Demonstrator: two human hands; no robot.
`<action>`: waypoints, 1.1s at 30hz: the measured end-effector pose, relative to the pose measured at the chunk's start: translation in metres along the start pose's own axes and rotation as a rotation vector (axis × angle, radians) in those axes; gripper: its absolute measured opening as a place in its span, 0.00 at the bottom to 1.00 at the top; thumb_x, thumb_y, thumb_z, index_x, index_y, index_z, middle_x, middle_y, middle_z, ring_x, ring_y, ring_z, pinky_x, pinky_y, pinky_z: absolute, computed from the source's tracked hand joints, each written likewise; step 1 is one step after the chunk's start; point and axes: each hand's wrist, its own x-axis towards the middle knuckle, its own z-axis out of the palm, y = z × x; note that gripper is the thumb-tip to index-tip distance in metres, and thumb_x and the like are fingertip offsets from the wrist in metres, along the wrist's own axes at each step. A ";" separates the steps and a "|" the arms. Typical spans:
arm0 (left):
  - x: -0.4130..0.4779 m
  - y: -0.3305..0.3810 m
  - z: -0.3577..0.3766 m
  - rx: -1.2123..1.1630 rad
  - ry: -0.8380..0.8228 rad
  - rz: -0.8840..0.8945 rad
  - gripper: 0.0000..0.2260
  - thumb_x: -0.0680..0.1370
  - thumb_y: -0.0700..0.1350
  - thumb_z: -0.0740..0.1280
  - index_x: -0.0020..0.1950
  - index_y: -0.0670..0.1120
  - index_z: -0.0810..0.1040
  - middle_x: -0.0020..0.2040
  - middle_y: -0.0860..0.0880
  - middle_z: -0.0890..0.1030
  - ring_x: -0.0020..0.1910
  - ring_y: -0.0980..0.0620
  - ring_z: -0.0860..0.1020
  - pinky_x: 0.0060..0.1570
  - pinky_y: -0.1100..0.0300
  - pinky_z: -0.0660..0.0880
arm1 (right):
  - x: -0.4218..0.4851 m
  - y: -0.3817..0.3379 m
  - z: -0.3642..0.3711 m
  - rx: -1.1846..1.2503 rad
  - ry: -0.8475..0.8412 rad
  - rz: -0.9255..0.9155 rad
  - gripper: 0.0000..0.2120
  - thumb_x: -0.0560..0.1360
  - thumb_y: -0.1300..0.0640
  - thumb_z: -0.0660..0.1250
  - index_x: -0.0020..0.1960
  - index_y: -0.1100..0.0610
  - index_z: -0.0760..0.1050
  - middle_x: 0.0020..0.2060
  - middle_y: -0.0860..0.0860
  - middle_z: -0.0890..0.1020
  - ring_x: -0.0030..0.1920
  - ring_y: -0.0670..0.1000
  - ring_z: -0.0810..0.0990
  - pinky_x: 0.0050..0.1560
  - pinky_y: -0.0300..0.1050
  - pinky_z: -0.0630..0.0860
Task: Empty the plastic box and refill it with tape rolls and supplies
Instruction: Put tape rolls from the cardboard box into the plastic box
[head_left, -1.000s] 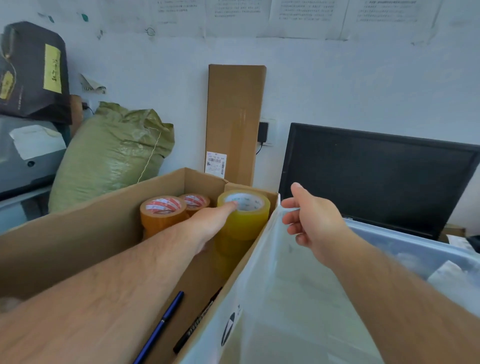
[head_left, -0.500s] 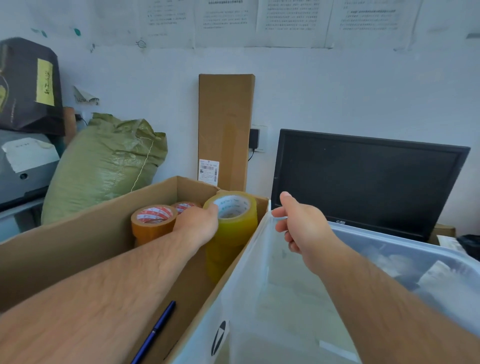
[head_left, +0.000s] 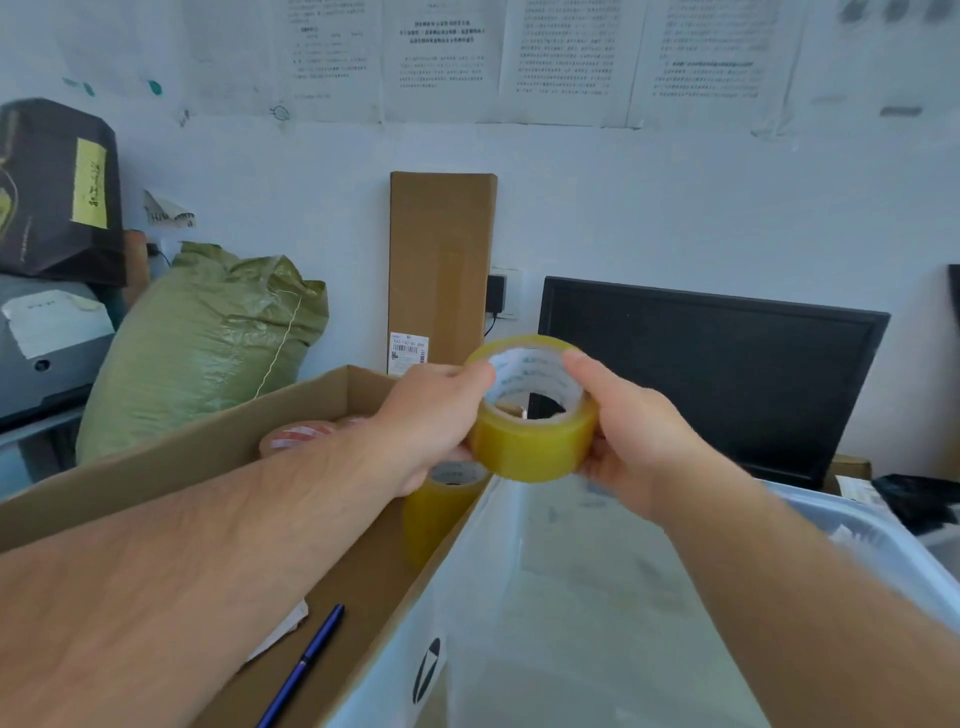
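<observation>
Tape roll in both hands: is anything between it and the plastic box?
Nothing visible. The left hand and right hand hold the tape roll over the far left corner of the box, which has no lid on.

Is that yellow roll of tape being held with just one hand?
No, the left hand and the right hand both grip the translucent yellow tape roll, one on each side.
</observation>
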 end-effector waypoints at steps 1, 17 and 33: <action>-0.004 0.003 0.007 -0.005 -0.018 -0.002 0.10 0.78 0.54 0.62 0.50 0.51 0.80 0.48 0.45 0.86 0.47 0.46 0.84 0.49 0.48 0.82 | -0.004 -0.005 -0.009 -0.030 0.012 0.007 0.15 0.78 0.46 0.70 0.57 0.56 0.81 0.46 0.55 0.87 0.42 0.54 0.87 0.43 0.51 0.84; -0.029 -0.016 0.065 0.694 0.048 0.200 0.33 0.82 0.61 0.41 0.43 0.42 0.78 0.40 0.44 0.76 0.49 0.42 0.75 0.57 0.49 0.70 | -0.022 0.028 -0.107 -0.933 0.126 0.405 0.15 0.81 0.46 0.61 0.49 0.59 0.73 0.41 0.61 0.83 0.29 0.58 0.82 0.22 0.37 0.73; -0.007 -0.024 0.061 0.414 0.015 0.037 0.30 0.84 0.59 0.41 0.66 0.46 0.76 0.65 0.46 0.75 0.55 0.51 0.68 0.55 0.57 0.60 | 0.047 0.115 -0.046 -0.817 -0.093 0.528 0.09 0.82 0.59 0.57 0.59 0.63 0.67 0.49 0.63 0.75 0.30 0.59 0.80 0.21 0.41 0.75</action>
